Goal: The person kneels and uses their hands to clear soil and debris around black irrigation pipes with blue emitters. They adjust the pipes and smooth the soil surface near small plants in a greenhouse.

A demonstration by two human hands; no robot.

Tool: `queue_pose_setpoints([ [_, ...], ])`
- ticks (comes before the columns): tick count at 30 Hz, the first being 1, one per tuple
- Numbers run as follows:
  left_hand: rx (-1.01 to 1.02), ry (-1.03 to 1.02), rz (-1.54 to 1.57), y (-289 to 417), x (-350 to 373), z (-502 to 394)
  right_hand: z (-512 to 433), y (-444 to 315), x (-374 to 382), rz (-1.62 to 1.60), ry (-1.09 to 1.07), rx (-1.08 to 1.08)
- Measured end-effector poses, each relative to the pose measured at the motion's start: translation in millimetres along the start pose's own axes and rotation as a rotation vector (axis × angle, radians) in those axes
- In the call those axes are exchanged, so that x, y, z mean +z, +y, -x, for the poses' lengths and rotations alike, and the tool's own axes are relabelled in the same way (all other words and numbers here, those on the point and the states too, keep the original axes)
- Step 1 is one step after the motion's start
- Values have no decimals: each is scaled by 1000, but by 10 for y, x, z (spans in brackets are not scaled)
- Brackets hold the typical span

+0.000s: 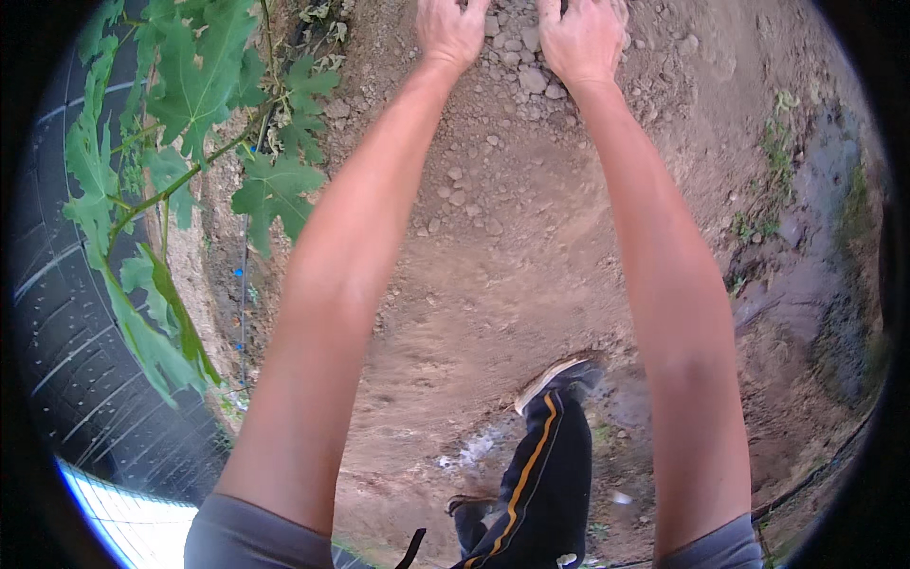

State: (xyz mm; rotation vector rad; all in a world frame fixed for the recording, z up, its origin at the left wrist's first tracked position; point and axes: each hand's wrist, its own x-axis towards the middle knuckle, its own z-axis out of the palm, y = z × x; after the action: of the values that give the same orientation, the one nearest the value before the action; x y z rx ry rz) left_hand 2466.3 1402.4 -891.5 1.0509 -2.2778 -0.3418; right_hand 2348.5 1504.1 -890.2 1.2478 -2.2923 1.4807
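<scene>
Both my arms reach forward over bare soil, towards the top edge of the view. My left hand (449, 28) is low over the soil at the top centre, with its fingertips cut off by the picture's edge. To its right, my right hand (584, 39) is held in the same way, its fingers also partly out of view. Between the two hands lie loose stones (532, 80) and clods. Whether either hand grips anything is hidden.
A branch with large lobed green leaves (277, 192) hangs at the left, before black sheeting (78, 355). A thin dark hose (244, 284) runs along the ground there. Wet, muddy ground (803, 249) lies at the right. My leg in dark trousers (561, 455) and a shoe (558, 377) show below.
</scene>
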Motion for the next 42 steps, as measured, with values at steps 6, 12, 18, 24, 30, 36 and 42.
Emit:
queue_pose_setpoints([
  [6,-507,81,715,529,-36,445,297,-152,-101,-685,-73,520],
  [12,-1268,142,1005,1330,-515,1094,772,-447,-788,-1491,30,1246],
  [18,-1000,-257,1184,2595,-826,1856,1388,-504,-2568,-1553,482,961],
  [24,-1071,-640,1256,4486,-952,3199,2411,-442,-4851,-1411,900,828],
  [30,-1211,-1075,1332,6315,-906,5163,3955,-67,-6821,-1261,1301,783],
  [36,-1115,-1348,1504,7754,-574,6969,5304,507,-8424,-1214,1457,666],
  [42,-1020,-953,1509,8568,-247,7923,6043,1058,-9303,-1249,1449,766],
])
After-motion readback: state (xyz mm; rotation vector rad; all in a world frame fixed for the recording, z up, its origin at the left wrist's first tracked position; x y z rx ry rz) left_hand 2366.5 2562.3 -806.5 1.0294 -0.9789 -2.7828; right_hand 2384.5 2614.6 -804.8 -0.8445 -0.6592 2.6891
